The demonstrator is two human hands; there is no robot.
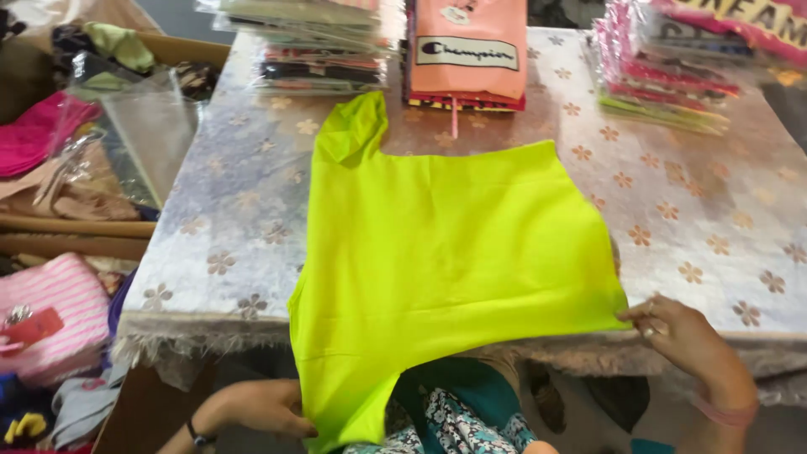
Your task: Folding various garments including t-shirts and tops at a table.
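1. Neon yellow-green garment [445,252] lies spread flat on the table [714,219]; its near edge hangs over the table's front lip toward the person.
2. Left hand [261,408] is below the table edge, its grip pinched on the garment's lower left corner, where the cloth droops lowest. A dark band sits on that wrist.
3. Right hand [677,332] is at the table's front edge, fingertips closed on the garment's lower right corner. A ring shows on one finger, a pink bangle [727,414] on the wrist.
4. One sleeve or strap [353,126] of the garment reaches toward the far left, ending just short of the stacks.
5. Table cover is pale, glossy, printed with small brown flowers; a fringed hem hangs along the front.
6. Far edge, left: stack of bagged folded clothes [315,46], mixed colours, in clear wrap.
7. Far edge, centre: pile topped by a folded orange garment [466,50], just beyond the neon cloth's top edge and apart from it.
8. Far edge, right: stack of bagged pink and green clothes [664,76], leaning a little.
9. Left of the table: clear plastic bags [143,126], a magenta cloth [38,130], wooden boards, and a pink striped garment [55,315] with a red tag, all heaped low beside the table.
10. Patterned teal fabric [458,416] shows under the hanging cloth, between the hands.
11. Nothing lies on top of the neon garment; the stacks crowd only its far side.
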